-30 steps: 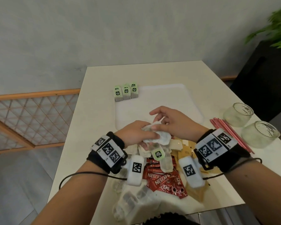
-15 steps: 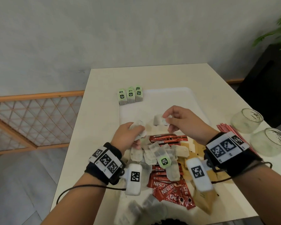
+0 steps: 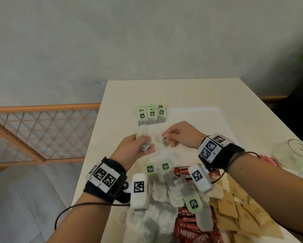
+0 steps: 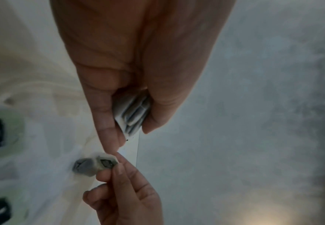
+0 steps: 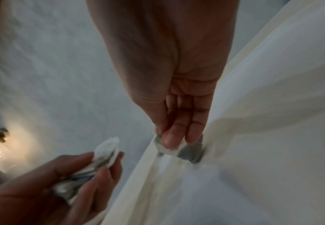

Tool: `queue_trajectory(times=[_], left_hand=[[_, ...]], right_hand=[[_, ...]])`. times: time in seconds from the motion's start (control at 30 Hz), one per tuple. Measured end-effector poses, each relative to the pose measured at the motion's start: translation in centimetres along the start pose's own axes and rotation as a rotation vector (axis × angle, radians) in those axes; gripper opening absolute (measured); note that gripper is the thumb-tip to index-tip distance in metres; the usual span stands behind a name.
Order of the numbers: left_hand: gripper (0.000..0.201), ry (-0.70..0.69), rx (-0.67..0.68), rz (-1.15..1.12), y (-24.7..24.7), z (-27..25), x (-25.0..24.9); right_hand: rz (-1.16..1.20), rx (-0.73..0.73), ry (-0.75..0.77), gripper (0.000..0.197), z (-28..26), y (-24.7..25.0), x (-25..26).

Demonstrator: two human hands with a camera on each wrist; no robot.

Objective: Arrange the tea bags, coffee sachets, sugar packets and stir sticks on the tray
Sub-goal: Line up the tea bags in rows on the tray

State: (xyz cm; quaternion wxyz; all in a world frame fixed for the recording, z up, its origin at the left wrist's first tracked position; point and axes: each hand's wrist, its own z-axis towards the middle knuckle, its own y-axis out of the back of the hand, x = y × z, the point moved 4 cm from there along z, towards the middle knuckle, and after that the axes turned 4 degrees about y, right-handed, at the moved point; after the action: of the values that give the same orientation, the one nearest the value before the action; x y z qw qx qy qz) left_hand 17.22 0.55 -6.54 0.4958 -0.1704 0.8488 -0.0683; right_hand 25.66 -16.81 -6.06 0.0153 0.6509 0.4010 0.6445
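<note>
My left hand (image 3: 143,143) grips a small bundle of tea bags (image 4: 132,115) just above the near left part of the white tray (image 3: 199,116). A little to its right, my right hand (image 3: 166,139) pinches a single tea bag (image 5: 179,150) low over the tray; whether the bag touches it I cannot tell. Three green-tagged tea bags (image 3: 151,114) lie in a row at the tray's far left corner. Loose tea bags (image 3: 171,186), red coffee sachets (image 3: 187,225) and brown sugar packets (image 3: 235,209) lie heaped at the table's near edge. Red stir sticks (image 3: 268,159) lie at the right.
A glass jar (image 3: 294,155) stands at the right edge of the table (image 3: 173,90) beside the stir sticks. A wooden lattice rail (image 3: 42,130) runs along the left, below table level. A grey wall closes the far side.
Both hands have moved from the heap forward over the tray. The right hand now holds one tea bag apart from the bundle in the left hand.
</note>
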Motion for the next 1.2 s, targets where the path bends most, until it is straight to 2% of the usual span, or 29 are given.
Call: queue_trajectory(times=[0.07, 0.17, 0.27, 0.4, 0.5, 0.63, 0.87, 0.97, 1.03, 1.2], left_hand=[[0.007, -0.012, -0.019, -0.038, 0.8, 1.1, -0.4], [0.012, -0.019, -0.056, -0.058, 1.9, 2.5, -0.8], [0.023, -0.038, -0.105, 0.02, 2.9, 3.4, -1.2], [0.025, -0.078, -0.167, 0.079, 4.3, 4.4, -1.5], [0.021, -0.053, -0.153, 0.012, 4.7, 4.9, -1.3], [0.023, -0.065, -0.099, -0.023, 4.6, 5.2, -1.4], [0.03, -0.121, -0.057, 0.128, 2.4, 4.1, -0.9], [0.03, -0.128, -0.029, 0.172, 1.3, 3.3, -0.9], [0.031, -0.121, -0.004, 0.184, 0.7, 2.8, -0.8], [0.036, -0.105, 0.06, 0.235, -0.6, 1.5, -0.5]], right_hand=[[-0.089, -0.023, 0.01, 0.014, 2.3, 0.0, -0.2], [-0.332, -0.089, 0.11, 0.013, 5.4, 0.0, 0.8], [-0.244, -0.095, 0.146, 0.011, 8.0, -0.7, 1.5], [-0.067, -0.104, 0.16, 0.007, 10.7, -1.9, 1.7], [0.038, -0.122, 0.164, 0.008, 12.1, -2.4, 1.7], [0.065, -0.155, 0.167, 0.008, 13.1, -2.5, 1.7], [0.071, -0.263, 0.149, 0.017, 11.2, -1.5, 2.9], [0.122, -0.093, 0.103, 0.025, 8.6, -2.0, 3.3], [0.118, -0.008, 0.111, 0.023, 7.0, -2.2, 3.2], [0.146, -0.124, 0.155, 0.01, 4.0, 0.0, 3.6]])
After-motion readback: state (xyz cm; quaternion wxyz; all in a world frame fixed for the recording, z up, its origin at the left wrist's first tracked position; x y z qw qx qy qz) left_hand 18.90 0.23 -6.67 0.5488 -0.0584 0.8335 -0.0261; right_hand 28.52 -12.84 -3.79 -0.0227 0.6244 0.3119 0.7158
